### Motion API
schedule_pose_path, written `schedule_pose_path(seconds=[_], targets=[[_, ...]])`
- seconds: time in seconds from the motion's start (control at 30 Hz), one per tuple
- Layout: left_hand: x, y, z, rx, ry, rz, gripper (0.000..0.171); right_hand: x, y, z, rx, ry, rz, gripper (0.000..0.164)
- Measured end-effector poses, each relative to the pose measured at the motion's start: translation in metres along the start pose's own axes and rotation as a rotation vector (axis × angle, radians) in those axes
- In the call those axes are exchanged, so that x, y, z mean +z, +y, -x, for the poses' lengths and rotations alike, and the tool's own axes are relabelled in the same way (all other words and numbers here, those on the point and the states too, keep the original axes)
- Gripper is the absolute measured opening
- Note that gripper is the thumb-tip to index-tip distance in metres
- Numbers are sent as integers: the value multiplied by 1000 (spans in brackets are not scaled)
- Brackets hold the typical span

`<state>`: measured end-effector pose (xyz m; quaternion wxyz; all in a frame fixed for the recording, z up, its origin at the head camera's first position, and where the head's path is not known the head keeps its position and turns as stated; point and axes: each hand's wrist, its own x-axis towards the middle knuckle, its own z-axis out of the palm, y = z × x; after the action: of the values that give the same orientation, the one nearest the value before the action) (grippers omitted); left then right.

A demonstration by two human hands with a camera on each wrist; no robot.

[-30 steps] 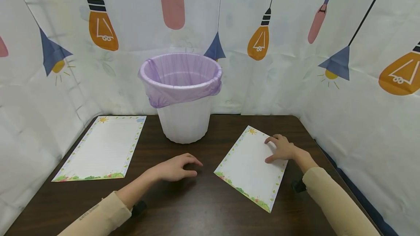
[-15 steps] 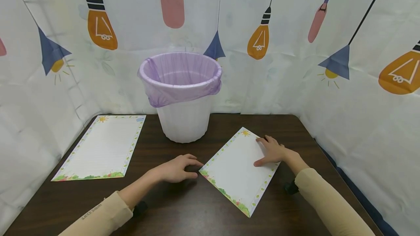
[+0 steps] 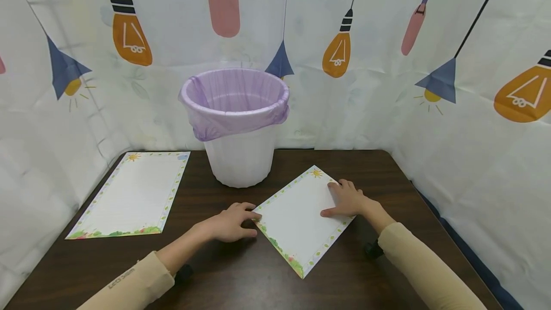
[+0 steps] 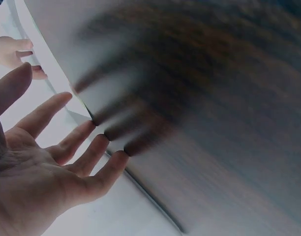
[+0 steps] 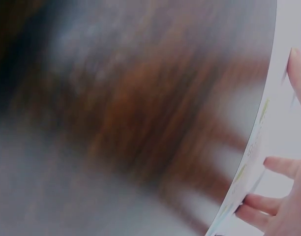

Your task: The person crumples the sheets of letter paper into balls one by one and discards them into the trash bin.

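Observation:
A sheet of paper with a printed sun, leaves and flower border lies turned at an angle on the table. On its right side rests my right hand, fingers spread, thumb on the sheet; the right wrist view shows these fingertips along the paper's edge. At the sheet's left corner is my left hand, its fingers relaxed and its index fingertip touching or just over that corner. In the left wrist view the left fingers are spread, their tips at the table surface.
A second sheet with the same border lies at the table's left. A white bin with a purple liner bag stands at the back of the dark wooden table. A curtain printed with lamps hangs behind.
My right hand has slid the angled sheet to the left across the table, turning it a little. Its left corner has come to my left hand, which has hardly moved.

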<state>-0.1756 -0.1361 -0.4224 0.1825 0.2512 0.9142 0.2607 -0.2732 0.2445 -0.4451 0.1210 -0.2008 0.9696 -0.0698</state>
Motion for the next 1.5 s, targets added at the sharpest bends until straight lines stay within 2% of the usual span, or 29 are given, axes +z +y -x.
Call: schedule_pose_path(seconds=[0.23,0.47,0.57,0.8,1.0,1.33,1.5], targets=[[2,-1,-2,-26,13,-18,43,2,-4,-3,9,36,-3,108],[4,-3,-4,-28,38,-50,46,-4,-5,-6,97,68,-197,109],[5,-3,-5,-31,51,-75,43,-6,-6,-7,125,65,-232,108],[6,-1,-8,-42,83,-143,39,-9,-12,-15,194,54,-212,114],[7,-1,-11,-53,101,-173,17,-11,-15,-19,265,40,-199,110],[6,-1,-14,-79,118,-180,23,-12,-22,-22,335,36,-202,100],[7,1,-15,-101,121,-175,28,-12,-26,-19,316,45,-266,95]])
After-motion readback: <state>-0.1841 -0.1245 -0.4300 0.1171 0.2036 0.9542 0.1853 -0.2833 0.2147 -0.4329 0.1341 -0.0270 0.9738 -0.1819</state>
